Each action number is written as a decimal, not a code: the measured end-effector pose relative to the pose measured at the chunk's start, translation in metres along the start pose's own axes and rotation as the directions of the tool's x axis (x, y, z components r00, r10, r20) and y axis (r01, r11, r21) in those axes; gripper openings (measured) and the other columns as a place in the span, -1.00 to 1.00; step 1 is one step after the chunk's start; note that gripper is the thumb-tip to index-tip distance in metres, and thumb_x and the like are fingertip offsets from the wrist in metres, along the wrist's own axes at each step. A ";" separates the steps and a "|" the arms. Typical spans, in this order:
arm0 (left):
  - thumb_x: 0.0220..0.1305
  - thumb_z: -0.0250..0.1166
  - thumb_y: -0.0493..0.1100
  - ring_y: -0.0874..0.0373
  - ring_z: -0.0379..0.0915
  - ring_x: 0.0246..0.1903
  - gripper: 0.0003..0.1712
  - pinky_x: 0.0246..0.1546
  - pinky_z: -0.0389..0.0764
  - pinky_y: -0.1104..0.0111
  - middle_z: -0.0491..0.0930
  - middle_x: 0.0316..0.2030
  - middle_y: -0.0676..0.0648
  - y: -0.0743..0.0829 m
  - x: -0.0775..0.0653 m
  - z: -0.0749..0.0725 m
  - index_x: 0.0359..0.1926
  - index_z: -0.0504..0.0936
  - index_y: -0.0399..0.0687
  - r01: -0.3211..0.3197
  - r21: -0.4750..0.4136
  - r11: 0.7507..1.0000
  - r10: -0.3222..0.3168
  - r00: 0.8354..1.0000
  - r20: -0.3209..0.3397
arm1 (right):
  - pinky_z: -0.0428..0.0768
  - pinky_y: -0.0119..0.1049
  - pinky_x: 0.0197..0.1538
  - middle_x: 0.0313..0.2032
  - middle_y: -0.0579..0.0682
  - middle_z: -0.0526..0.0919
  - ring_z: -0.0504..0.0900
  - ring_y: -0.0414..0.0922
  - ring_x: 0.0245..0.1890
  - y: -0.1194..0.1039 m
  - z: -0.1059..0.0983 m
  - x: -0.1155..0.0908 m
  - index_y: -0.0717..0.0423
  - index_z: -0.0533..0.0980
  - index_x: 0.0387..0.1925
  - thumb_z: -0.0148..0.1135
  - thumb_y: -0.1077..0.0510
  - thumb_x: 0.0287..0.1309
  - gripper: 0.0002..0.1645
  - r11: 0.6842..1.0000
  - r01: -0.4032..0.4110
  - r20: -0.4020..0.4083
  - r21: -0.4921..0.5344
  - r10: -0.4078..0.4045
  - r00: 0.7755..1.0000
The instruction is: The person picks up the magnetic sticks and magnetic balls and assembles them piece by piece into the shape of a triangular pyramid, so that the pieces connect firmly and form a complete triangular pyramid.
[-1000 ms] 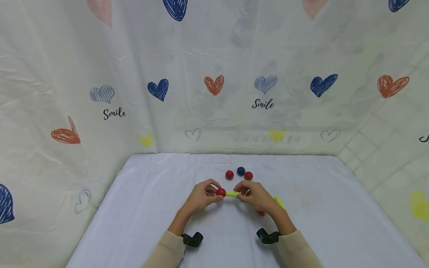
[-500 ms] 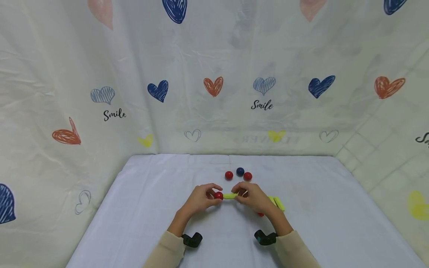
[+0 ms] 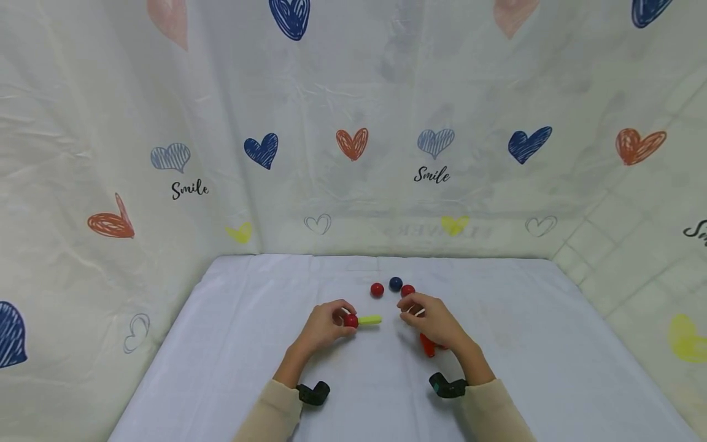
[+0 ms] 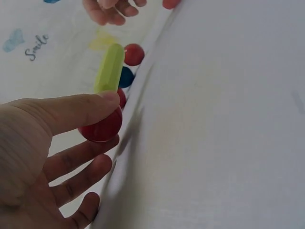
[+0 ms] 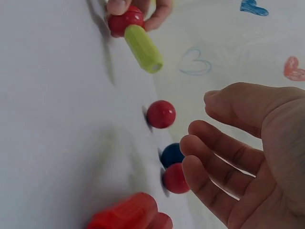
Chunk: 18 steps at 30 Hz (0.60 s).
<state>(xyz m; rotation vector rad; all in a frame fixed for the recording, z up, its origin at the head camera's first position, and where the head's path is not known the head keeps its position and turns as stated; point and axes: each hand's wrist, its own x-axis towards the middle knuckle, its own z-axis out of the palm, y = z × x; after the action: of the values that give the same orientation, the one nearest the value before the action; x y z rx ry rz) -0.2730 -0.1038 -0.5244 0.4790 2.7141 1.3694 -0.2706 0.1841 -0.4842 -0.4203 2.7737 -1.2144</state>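
Observation:
In the head view, my left hand (image 3: pixel 324 324) pinches a red ball (image 3: pixel 351 321) between thumb and fingers. From that ball a yellow-green stick (image 3: pixel 370 320) points right, joined to it; the left wrist view shows the stick (image 4: pixel 109 69) rising beyond my thumb. My right hand (image 3: pixel 436 319) hovers apart from the stick, fingers loosely bent and nothing between them, as the right wrist view of this hand (image 5: pixel 248 157) confirms. Beneath it lie red sticks (image 3: pixel 428 345), partly covered by the hand and wrist.
Behind the hands, two loose balls, one red (image 3: pixel 377 290) and one dark blue (image 3: pixel 395 283), lie near another red ball (image 3: pixel 407 290) partly behind my right fingers. A white cloth (image 3: pixel 248 344) covers the table, with a heart-printed curtain (image 3: pixel 353 196) at the back.
My right hand has let go of the yellow-green stick and moved right. My left hand has shifted slightly left with ball and stick. Yellow-green sticks beside the right wrist are now hidden.

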 end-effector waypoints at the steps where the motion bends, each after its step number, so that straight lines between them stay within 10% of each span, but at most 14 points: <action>1: 0.11 0.57 -0.14 0.16 0.50 -0.25 -0.65 -0.20 0.51 0.33 0.67 -0.29 0.10 -0.002 0.000 0.000 -0.10 0.66 0.22 0.002 -0.008 1.000 -0.002 1.000 -0.004 | 0.66 -0.22 -0.03 -0.16 -0.13 0.71 0.63 -0.14 -0.14 0.001 -0.002 0.000 0.05 0.64 0.00 0.35 0.14 0.31 -0.75 1.000 -0.006 -0.003 0.003 0.006 1.000; 18: 0.03 0.62 -0.16 0.18 0.52 -0.25 -0.62 -0.16 0.54 0.31 0.66 -0.26 0.11 -0.018 0.002 -0.007 -0.15 0.67 0.21 0.021 -0.073 0.997 -0.023 1.000 -0.016 | 0.69 -0.10 -0.01 0.05 0.10 0.65 0.60 0.07 0.06 0.016 -0.035 -0.004 0.11 0.55 0.15 0.25 0.08 0.41 -0.63 0.998 -0.054 -0.079 0.036 0.057 0.995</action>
<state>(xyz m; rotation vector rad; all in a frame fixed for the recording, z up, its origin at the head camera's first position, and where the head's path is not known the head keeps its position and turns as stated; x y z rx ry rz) -0.2804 -0.1182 -0.5343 0.4325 2.6628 1.4680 -0.2766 0.2205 -0.4716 -0.2961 2.8058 -1.2906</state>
